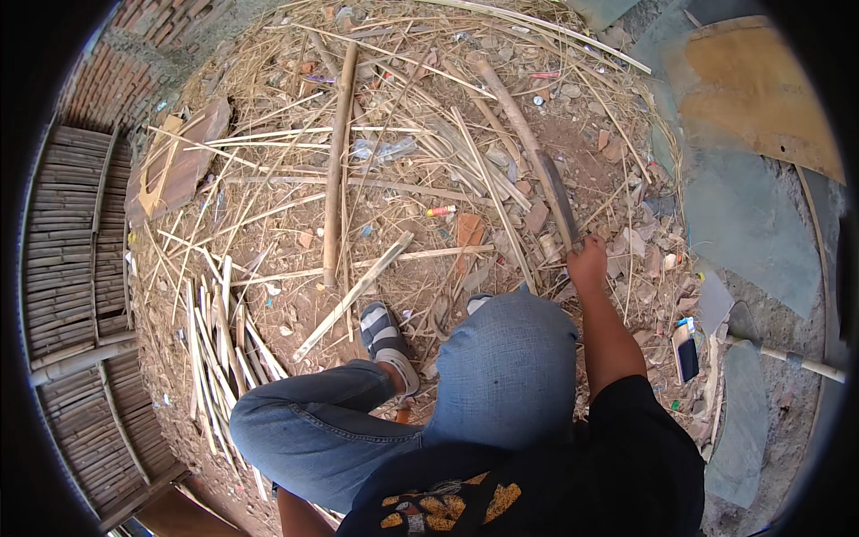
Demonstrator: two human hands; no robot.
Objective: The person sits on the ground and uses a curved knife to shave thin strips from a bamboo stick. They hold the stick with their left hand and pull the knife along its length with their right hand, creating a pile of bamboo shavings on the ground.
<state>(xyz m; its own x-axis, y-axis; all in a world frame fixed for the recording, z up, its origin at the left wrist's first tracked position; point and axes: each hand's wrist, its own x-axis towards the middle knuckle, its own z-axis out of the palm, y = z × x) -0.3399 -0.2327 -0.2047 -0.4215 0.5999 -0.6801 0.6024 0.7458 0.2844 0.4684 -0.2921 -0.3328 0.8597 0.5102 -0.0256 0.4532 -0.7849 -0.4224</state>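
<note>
My right hand (588, 261) is closed at the near end of a machete (558, 199), whose long, dark, slightly curved blade points away from me. The blade's far end meets or overlaps a rough wooden pole (512, 109) lying on the ground; whether the two touch is hard to tell. Of my left arm (302, 517) only a short stretch shows at the lower edge. The left hand itself is out of sight below my bent leg. A split bamboo strip (354, 295) lies slantwise in front of my sandalled foot (383, 331).
A pile of bamboo strips (215, 349) lies to my left. Another thick pole (339, 170) stretches ahead among straw, rubble and loose strips. A bamboo-slat wall (67, 251) stands at left. On the right are grey slabs (752, 233) and a phone (685, 356).
</note>
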